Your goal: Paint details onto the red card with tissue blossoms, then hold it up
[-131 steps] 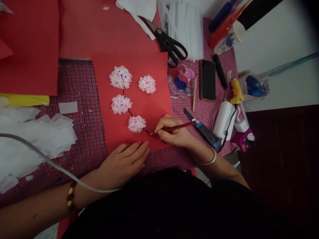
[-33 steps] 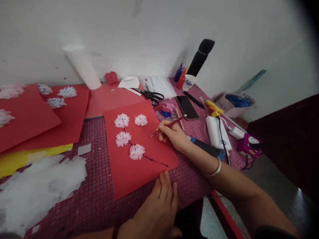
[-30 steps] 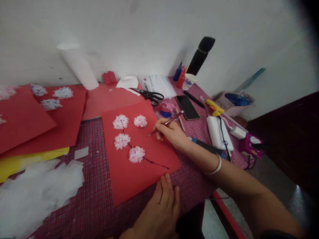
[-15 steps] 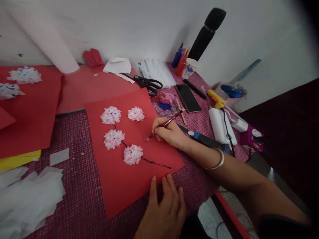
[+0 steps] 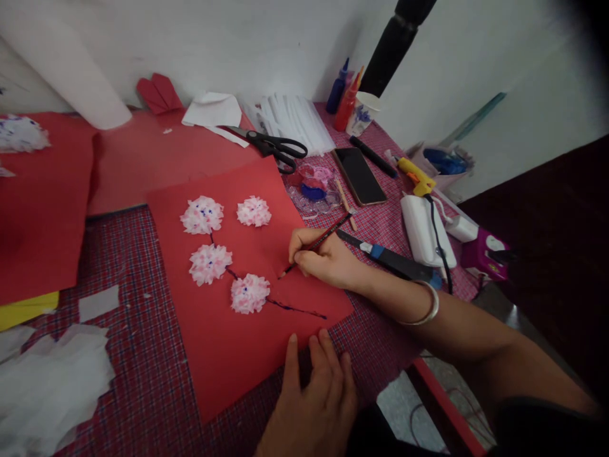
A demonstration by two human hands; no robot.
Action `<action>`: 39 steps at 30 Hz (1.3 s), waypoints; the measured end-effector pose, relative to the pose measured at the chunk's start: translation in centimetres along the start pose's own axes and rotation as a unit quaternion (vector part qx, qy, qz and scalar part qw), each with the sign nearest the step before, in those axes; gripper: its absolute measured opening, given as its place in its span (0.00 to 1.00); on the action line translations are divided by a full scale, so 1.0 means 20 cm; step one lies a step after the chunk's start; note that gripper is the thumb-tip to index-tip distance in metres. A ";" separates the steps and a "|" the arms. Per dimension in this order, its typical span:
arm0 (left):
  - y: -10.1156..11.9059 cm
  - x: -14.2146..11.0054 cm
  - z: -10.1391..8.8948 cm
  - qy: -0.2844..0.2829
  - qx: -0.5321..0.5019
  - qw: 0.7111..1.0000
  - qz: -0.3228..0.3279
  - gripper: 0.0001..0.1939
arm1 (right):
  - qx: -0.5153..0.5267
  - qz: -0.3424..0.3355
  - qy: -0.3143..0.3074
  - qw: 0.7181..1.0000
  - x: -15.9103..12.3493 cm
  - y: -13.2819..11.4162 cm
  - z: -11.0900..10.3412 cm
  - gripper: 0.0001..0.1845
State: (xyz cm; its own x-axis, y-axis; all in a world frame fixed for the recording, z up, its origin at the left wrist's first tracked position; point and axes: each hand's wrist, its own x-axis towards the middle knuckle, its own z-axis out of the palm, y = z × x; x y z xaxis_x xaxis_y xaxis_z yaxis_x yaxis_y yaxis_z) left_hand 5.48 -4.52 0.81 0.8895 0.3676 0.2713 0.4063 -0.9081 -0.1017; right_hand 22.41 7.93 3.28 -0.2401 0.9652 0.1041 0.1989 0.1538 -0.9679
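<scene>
My right hand is closed around a dark pencil, held slantwise. Its pointed end is at or just above the red paper; I cannot tell if it touches. On that sheet sit several pink-and-white tissue-paper flowers with small blue specks. A thin dark painted line runs from the lowest flower toward the right, and short strokes link the flowers on the left. My left hand lies with fingers apart at the sheet's near edge, holding nothing.
Beyond the sheet lie scissors, a paint palette and a phone. A utility knife is beside my right forearm. Farther right are a glue gun and a white power strip. White tissue sheets cover the left front.
The view has shifted slightly, so most things on the left sit farther left. My right hand keeps the pencil, its tip slightly nearer the painted line. My left hand stays at the edge.
</scene>
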 end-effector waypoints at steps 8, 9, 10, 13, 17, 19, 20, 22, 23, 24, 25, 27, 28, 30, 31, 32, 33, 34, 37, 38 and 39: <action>0.00 0.00 -0.02 -0.010 -0.003 1.000 0.003 0.18 | -0.001 -0.014 0.002 1.000 0.01 0.02 0.00 0.05; -0.01 0.00 -0.02 -0.012 -0.003 1.000 0.004 0.18 | -0.001 -0.015 0.008 1.000 0.01 0.02 0.00 0.05; -0.01 0.00 -0.02 -0.014 -0.003 1.000 0.005 0.18 | -0.002 -0.014 0.015 1.000 0.01 0.03 0.00 0.05; -0.01 0.00 -0.03 -0.018 -0.001 1.000 0.010 0.19 | -0.003 -0.005 0.037 0.999 0.01 0.02 -0.01 0.05; -0.02 0.00 -0.03 -0.021 0.002 1.000 0.014 0.19 | -0.013 0.018 0.064 0.998 0.01 0.02 -0.01 0.05; -0.02 0.00 -0.03 -0.022 0.002 1.000 0.012 0.19 | -0.021 0.028 0.077 0.996 0.01 0.01 -0.02 0.05; -0.02 0.00 -0.03 -0.021 0.002 1.000 0.011 0.19 | -0.022 0.032 0.081 0.996 0.01 0.01 -0.02 0.05; -0.01 -0.01 -0.02 -0.019 0.000 1.000 0.010 0.19 | -0.007 0.041 0.078 0.996 0.01 0.01 -0.02 0.05; -0.01 -0.01 -0.02 -0.017 0.000 1.000 0.010 0.19 | 0.008 0.044 0.070 0.997 0.01 0.01 -0.02 0.05; -0.01 -0.01 -0.02 -0.016 0.000 1.000 0.011 0.19 | 0.021 0.046 0.058 0.997 0.00 0.00 -0.02 0.05; -0.01 -0.01 -0.02 -0.016 0.001 1.000 0.011 0.20 | 0.032 0.044 0.045 0.998 0.00 0.00 -0.01 0.04; -0.01 -0.01 -0.02 -0.019 0.002 1.000 0.010 0.20 | 0.034 0.036 0.023 0.999 -0.01 0.00 0.00 0.04; -0.01 -0.01 -0.02 -0.021 0.003 1.000 0.010 0.20 | 0.028 0.033 0.016 0.999 -0.01 0.00 0.00 0.05; -0.01 0.00 -0.02 -0.022 0.004 1.000 0.009 0.20 | 0.011 0.029 0.009 0.999 -0.02 0.00 0.01 0.05; -0.01 0.00 -0.02 -0.022 0.004 1.000 0.008 0.20 | 0.001 0.026 0.008 1.000 -0.02 0.00 0.02 0.05; -0.01 0.00 -0.02 -0.021 0.002 1.000 0.007 0.20 | -0.007 0.022 0.007 1.000 -0.02 0.01 0.02 0.05; -0.01 0.00 -0.02 -0.022 0.001 1.000 0.007 0.20 | -0.013 0.019 0.006 1.000 -0.02 0.01 0.02 0.05; -0.01 -0.01 -0.02 -0.022 -0.001 1.000 0.008 0.20 | -0.017 0.016 0.006 1.000 -0.02 0.01 0.02 0.05; -0.01 0.00 -0.03 -0.024 -0.003 1.000 0.012 0.20 | -0.018 0.027 0.017 0.999 -0.01 0.01 0.01 0.05; -0.01 0.00 -0.03 -0.025 -0.003 1.000 0.013 0.20 | -0.021 0.032 0.024 0.999 -0.01 0.01 0.01 0.05; -0.01 0.00 -0.03 -0.026 -0.002 1.000 0.012 0.20 | -0.024 0.035 0.032 0.999 -0.01 0.01 0.00 0.05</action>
State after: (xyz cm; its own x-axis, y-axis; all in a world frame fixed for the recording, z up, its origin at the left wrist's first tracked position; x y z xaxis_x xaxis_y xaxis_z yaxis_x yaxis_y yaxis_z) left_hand 5.18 -4.42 1.33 0.9090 0.3551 0.2182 0.3835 -0.9176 -0.1048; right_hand 22.46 7.82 3.02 -0.1632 0.9852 0.0522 0.2585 0.0938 -0.9614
